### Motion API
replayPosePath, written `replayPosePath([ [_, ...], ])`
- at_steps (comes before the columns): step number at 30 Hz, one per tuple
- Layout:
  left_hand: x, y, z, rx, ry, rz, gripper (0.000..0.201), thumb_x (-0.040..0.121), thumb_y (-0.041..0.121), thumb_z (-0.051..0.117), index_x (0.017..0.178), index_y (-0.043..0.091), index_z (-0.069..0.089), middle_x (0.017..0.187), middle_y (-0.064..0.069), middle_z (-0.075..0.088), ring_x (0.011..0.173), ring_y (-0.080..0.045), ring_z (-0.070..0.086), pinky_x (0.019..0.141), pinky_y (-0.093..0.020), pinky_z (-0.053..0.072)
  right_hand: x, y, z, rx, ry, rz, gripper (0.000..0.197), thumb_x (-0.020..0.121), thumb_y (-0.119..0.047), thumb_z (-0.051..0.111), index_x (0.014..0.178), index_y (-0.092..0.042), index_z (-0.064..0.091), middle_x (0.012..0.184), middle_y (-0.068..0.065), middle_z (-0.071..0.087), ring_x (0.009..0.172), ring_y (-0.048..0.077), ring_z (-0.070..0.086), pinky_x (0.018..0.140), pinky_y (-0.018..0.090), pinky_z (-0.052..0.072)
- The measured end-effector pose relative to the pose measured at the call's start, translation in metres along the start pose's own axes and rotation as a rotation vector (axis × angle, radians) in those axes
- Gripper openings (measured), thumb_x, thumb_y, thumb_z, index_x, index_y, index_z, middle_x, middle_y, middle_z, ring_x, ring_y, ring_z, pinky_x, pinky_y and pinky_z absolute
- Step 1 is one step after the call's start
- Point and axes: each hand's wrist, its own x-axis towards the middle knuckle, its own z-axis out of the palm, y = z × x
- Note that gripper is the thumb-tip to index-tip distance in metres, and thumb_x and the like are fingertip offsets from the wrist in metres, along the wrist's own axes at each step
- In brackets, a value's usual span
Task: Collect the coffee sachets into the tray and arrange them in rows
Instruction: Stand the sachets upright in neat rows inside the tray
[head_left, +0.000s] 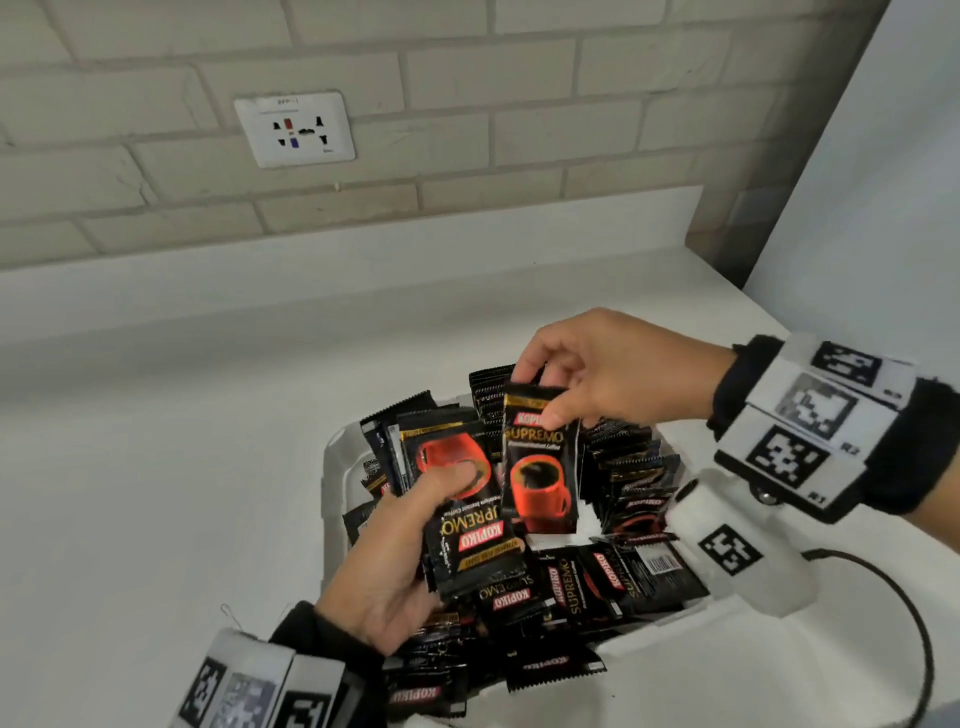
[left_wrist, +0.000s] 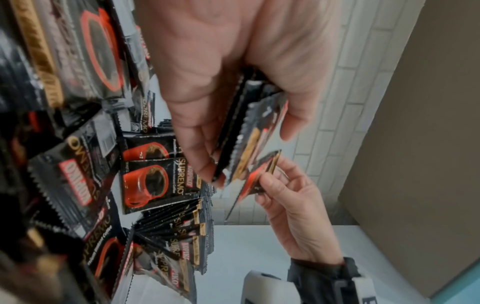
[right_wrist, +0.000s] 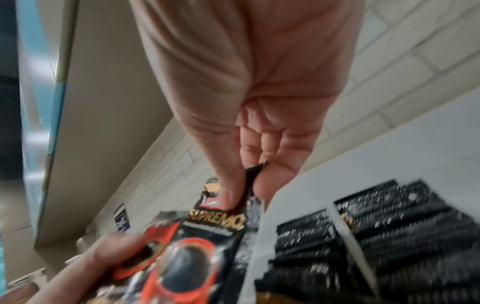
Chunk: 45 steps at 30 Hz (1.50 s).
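Note:
A white tray (head_left: 332, 457) on the counter is full of black coffee sachets with red cups, some standing in rows (head_left: 631, 467), some lying loose (head_left: 587, 582). My left hand (head_left: 410, 525) grips a small stack of sachets (head_left: 467, 530) above the tray, thumb on the top one. My right hand (head_left: 540, 395) pinches the top edge of a single sachet (head_left: 540, 473), which hangs upright just right of the stack. In the left wrist view the left hand (left_wrist: 249, 148) holds the stack (left_wrist: 249, 144) edge-on. In the right wrist view the right hand (right_wrist: 244, 195) pinches the single sachet (right_wrist: 218, 222).
A white counter (head_left: 182, 415) runs to a brick wall with a power socket (head_left: 294, 130). A pale panel (head_left: 883, 182) stands at the right. A black cable (head_left: 914, 623) loops on the counter by my right wrist. Rows of sachets (right_wrist: 363, 230) sit between white dividers (right_wrist: 353, 244).

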Motion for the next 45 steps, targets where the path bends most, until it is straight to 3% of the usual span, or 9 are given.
replayPosePath([
  [8, 0.005, 0.0, -0.005, -0.048, 0.05, -0.01, 0.021, 0.067, 0.013, 0.058, 0.077, 0.004, 0.073, 0.085, -0.022, 0.071, 0.068, -0.028, 0.071, 0.049, -0.036, 0.056, -0.005, -0.001, -0.017, 0.042, 0.027, -0.031, 0.029, 0.079, 0.001, 0.066, 0.079, -0.025, 0.054, 0.069, -0.009, 0.062, 0.048, -0.004, 0.054, 0.048, 0.014, 0.046],
  [11, 0.006, 0.003, -0.007, -0.012, 0.066, 0.039, 0.033, 0.068, 0.011, 0.058, 0.099, 0.001, 0.065, 0.093, -0.017, 0.072, 0.074, -0.027, 0.071, 0.055, -0.039, 0.059, -0.004, -0.002, -0.015, -0.075, -0.057, 0.009, 0.028, 0.079, -0.002, 0.068, 0.077, -0.024, 0.051, 0.065, -0.01, 0.058, 0.045, -0.003, 0.052, 0.048, 0.014, 0.046],
  [19, 0.001, 0.013, -0.024, -0.001, 0.169, 0.115, 0.05, 0.069, 0.014, 0.059, 0.116, -0.002, 0.059, 0.105, -0.021, 0.068, 0.081, -0.029, 0.07, 0.055, -0.038, 0.058, 0.008, -0.006, 0.011, -0.707, -0.18, 0.032, 0.028, 0.082, -0.024, 0.068, 0.104, -0.023, 0.051, 0.076, -0.014, 0.041, 0.067, 0.006, 0.044, 0.054, 0.018, 0.034],
  [24, -0.001, 0.017, -0.03, -0.014, 0.184, 0.127, 0.043, 0.068, 0.015, 0.059, 0.108, 0.0, 0.063, 0.105, -0.019, 0.069, 0.085, -0.029, 0.07, 0.067, -0.047, 0.058, 0.015, -0.004, 0.026, -0.933, -0.28, 0.024, 0.04, 0.084, -0.017, 0.066, 0.121, -0.017, 0.052, 0.114, 0.004, 0.056, 0.098, 0.022, 0.055, 0.067, 0.028, 0.039],
  [29, -0.002, 0.013, -0.023, 0.071, 0.098, 0.064, 0.04, 0.067, 0.01, 0.058, 0.106, -0.001, 0.063, 0.096, -0.017, 0.072, 0.074, -0.027, 0.071, 0.062, -0.042, 0.059, 0.017, -0.002, 0.043, -1.076, -0.319, -0.059, 0.011, 0.089, -0.001, 0.049, 0.095, -0.011, 0.051, 0.107, 0.011, 0.058, 0.075, 0.024, 0.05, 0.046, 0.022, 0.029],
  [32, -0.003, 0.014, -0.021, 0.125, 0.055, 0.059, 0.037, 0.066, 0.01, 0.059, 0.102, 0.002, 0.063, 0.094, -0.016, 0.072, 0.074, -0.027, 0.071, 0.065, -0.043, 0.059, 0.018, -0.003, 0.049, -1.144, -0.321, -0.098, 0.025, 0.091, 0.004, 0.041, 0.108, -0.008, 0.054, 0.11, 0.012, 0.056, 0.085, 0.028, 0.055, 0.052, 0.028, 0.033],
  [37, -0.002, 0.018, -0.021, 0.143, 0.043, 0.06, 0.043, 0.066, 0.009, 0.059, 0.108, 0.0, 0.061, 0.093, -0.016, 0.073, 0.073, -0.026, 0.072, 0.062, -0.04, 0.059, 0.02, -0.006, 0.049, -1.119, -0.286, -0.13, 0.024, 0.091, -0.002, 0.048, 0.113, -0.007, 0.051, 0.109, 0.011, 0.056, 0.077, 0.023, 0.049, 0.049, 0.027, 0.034],
  [41, -0.003, 0.021, -0.021, 0.157, 0.104, 0.082, 0.043, 0.062, 0.007, 0.062, 0.105, 0.002, 0.061, 0.081, -0.017, 0.073, 0.065, -0.027, 0.071, 0.052, -0.037, 0.058, 0.017, -0.009, 0.027, -0.981, -0.171, -0.117, 0.029, 0.087, -0.019, 0.061, 0.113, -0.011, 0.052, 0.105, 0.006, 0.057, 0.088, 0.021, 0.057, 0.065, 0.028, 0.045],
  [45, -0.001, 0.022, -0.014, 0.129, 0.13, 0.122, 0.033, 0.059, 0.005, 0.063, 0.092, 0.006, 0.063, 0.07, -0.014, 0.072, 0.058, -0.025, 0.07, 0.049, -0.036, 0.057, 0.009, -0.017, 0.004, -0.733, 0.0, -0.084, 0.027, 0.087, -0.035, 0.06, 0.106, -0.016, 0.058, 0.078, -0.011, 0.052, 0.074, 0.009, 0.052, 0.058, 0.018, 0.036],
])
